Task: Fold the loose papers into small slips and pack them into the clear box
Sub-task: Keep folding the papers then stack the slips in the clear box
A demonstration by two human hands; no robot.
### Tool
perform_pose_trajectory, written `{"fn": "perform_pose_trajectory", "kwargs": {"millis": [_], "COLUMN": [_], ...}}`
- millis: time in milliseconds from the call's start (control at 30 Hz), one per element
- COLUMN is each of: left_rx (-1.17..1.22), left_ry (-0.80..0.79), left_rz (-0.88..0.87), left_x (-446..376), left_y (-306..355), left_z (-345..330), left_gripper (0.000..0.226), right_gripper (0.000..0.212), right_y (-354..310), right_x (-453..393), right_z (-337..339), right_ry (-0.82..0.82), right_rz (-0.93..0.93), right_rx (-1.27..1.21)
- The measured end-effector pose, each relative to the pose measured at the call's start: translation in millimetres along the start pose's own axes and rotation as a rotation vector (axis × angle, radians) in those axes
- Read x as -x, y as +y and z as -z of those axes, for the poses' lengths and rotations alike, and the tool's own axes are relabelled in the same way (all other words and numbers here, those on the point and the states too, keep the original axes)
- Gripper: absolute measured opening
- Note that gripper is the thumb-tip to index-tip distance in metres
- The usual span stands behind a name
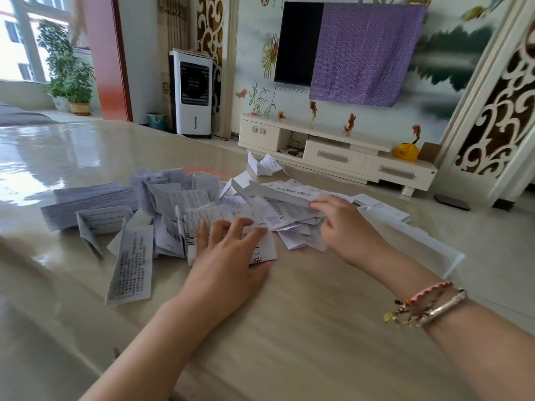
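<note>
A heap of printed papers point(185, 204), some folded and some loose, covers the middle of the glossy table point(289, 328). My left hand point(228, 250) lies with spread fingers pressing on a folded white sheet point(265, 250) at the heap's near edge. My right hand point(344, 224) pinches the near end of a long folded sheet point(278, 192) that slants up over the pile. The clear box point(428, 241) lies just right of my right hand, with a few white papers at its far end.
A neat stack of folded slips point(86, 204) sits at the left of the heap. A long printed slip point(130, 264) lies alone nearer to me. One crumpled paper point(265, 164) stands at the table's far edge. Beyond are a TV cabinet point(335, 154) and an air cooler point(194, 91).
</note>
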State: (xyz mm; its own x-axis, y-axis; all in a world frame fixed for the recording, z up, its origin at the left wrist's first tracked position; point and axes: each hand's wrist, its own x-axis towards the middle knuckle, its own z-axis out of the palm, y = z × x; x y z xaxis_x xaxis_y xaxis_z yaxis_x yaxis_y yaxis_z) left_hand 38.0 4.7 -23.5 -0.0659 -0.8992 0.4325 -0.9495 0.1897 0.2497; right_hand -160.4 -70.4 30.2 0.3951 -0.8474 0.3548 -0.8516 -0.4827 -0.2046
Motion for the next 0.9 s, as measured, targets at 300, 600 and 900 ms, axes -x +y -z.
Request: {"fn": "perform_pose_trajectory", "kwargs": {"millis": [300,600,900], "left_rx": [-0.039,0.29,0.63], "left_ry": [0.177,0.133,0.014], "left_rz": [-0.138,-0.053,-0.019], "left_x": [2.9,4.9,2.4], "left_y": [1.4,-1.3,0.6], "left_z": [-7.0,0.2,6.0], "left_gripper": [0.048,0.037,0.035], "right_gripper": [0.03,0.026,0.018], "right_y": [-3.5,2.0,6.2], "right_x": [65.7,99.6,87.8], "right_z": [26.8,11.4,4.5], "right_ry": [0.185,0.17,0.123], "right_rz": [0.162,-0.087,-0.125], "right_rx": [-0.507,-0.778,-0.789]}}
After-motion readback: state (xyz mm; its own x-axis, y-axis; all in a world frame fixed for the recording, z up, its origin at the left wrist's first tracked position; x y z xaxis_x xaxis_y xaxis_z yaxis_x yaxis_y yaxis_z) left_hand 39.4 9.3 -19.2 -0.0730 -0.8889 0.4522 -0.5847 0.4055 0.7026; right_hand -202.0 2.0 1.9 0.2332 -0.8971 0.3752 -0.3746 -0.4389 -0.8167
